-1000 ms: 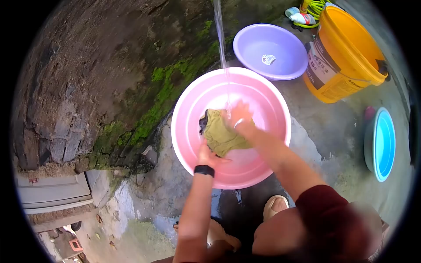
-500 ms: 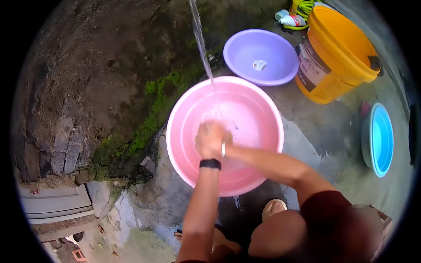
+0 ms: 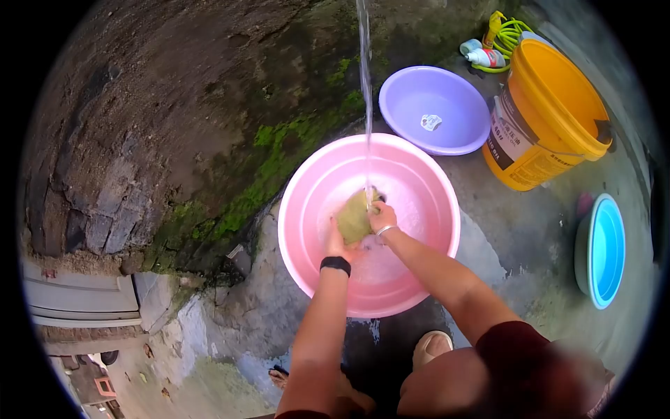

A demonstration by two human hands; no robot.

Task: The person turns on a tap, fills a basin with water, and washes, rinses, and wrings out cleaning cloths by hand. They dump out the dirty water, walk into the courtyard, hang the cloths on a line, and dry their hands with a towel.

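Inside the pink basin [image 3: 300, 279], an olive-green cloth [image 3: 354, 222] is held between my two hands. My left hand [image 3: 339, 243], with a black band at the wrist, grips the cloth's lower left edge. At its right edge, my right hand [image 3: 381, 216] pinches the cloth; a silver bangle circles that wrist. A stream of water [image 3: 366, 91] falls from above onto the cloth near my right fingers. Shallow water covers the basin's bottom.
A purple basin [image 3: 453, 105] with a white sticker stands behind the pink one. Beside it is a yellow bucket [image 3: 523, 157], with bottles [image 3: 485, 57] and a green hose [image 3: 508, 35] behind. A blue basin [image 3: 606, 244] leans at right. A mossy wall [image 3: 174, 126] rises at left.
My hands were bunched together and blurred, the cloth not distinguishable. They are now apart with the cloth spread between them under the stream. The view has shifted slightly.
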